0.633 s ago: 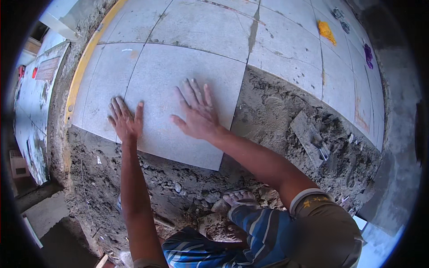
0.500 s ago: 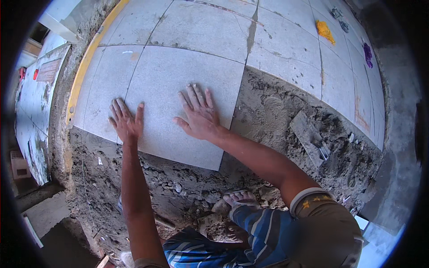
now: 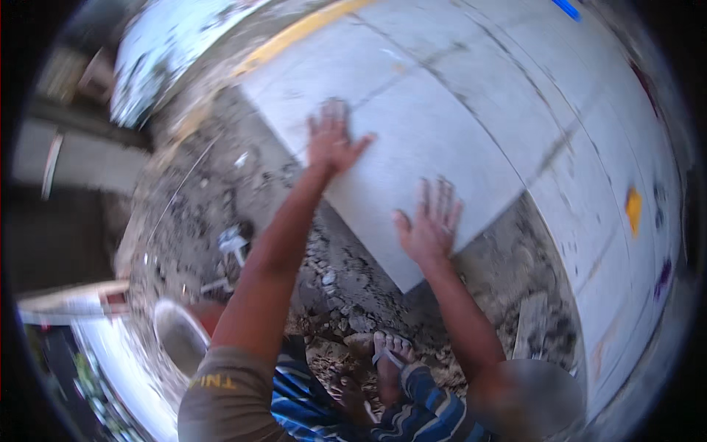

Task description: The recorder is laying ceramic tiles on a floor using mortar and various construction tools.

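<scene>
A large pale grey square floor tile [image 3: 394, 166] lies on the wet mortar, its near corner reaching over the rubble. My left hand [image 3: 335, 140] rests flat on its left part, by the joint with the neighbouring tile, fingers spread. Close to the right edge of the same tile, my right hand [image 3: 431, 225] presses palm down with its fingers apart. Neither hand holds anything. Motion blurs the picture somewhat.
Grey mortar [image 3: 493, 250] lies right of the tile, with a trowel [image 3: 532, 324] on it. A yellow straightedge [image 3: 302, 33] runs along the far tiles. Left are a string [image 3: 180, 188], a metal tool [image 3: 234, 241] and a bucket [image 3: 180, 335]. A yellow crumpled thing [image 3: 633, 210] sits far right.
My view has swung left, so the tiles appear turned clockwise, and the bucket and metal tool have come into sight. Both hands stay flat on the tile.
</scene>
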Demonstrator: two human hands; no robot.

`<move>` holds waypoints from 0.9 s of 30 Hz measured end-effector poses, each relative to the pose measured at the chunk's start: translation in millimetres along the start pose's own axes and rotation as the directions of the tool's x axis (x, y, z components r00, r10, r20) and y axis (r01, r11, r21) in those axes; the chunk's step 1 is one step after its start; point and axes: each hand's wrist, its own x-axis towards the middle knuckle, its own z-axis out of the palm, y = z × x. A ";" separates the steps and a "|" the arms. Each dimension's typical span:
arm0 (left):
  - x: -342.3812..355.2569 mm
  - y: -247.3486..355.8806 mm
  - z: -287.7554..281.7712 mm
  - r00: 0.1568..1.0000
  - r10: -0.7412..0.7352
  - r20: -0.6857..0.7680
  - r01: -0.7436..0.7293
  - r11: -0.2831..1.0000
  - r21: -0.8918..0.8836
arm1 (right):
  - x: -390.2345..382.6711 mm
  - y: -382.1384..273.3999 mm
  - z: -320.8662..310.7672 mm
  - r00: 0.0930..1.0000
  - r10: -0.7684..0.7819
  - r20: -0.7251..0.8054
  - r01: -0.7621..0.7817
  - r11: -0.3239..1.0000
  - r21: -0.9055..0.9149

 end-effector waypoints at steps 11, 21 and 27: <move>-16.1 -9.0 -11.9 0.999 -0.035 -0.002 0.035 0.999 -0.033 | 14.9 -5.4 -4.5 0.997 -0.072 0.022 0.072 0.997 0.019; -7.2 -0.4 -8.6 0.999 -0.029 -0.014 0.028 0.999 -0.038 | 149.0 -27.5 -38.3 0.935 -0.101 -0.341 0.122 0.992 0.041; -9.4 -9.7 -0.6 0.999 -0.013 -0.045 0.014 1.000 0.015 | 126.5 -55.0 4.7 0.983 -0.159 -0.094 0.168 0.981 0.097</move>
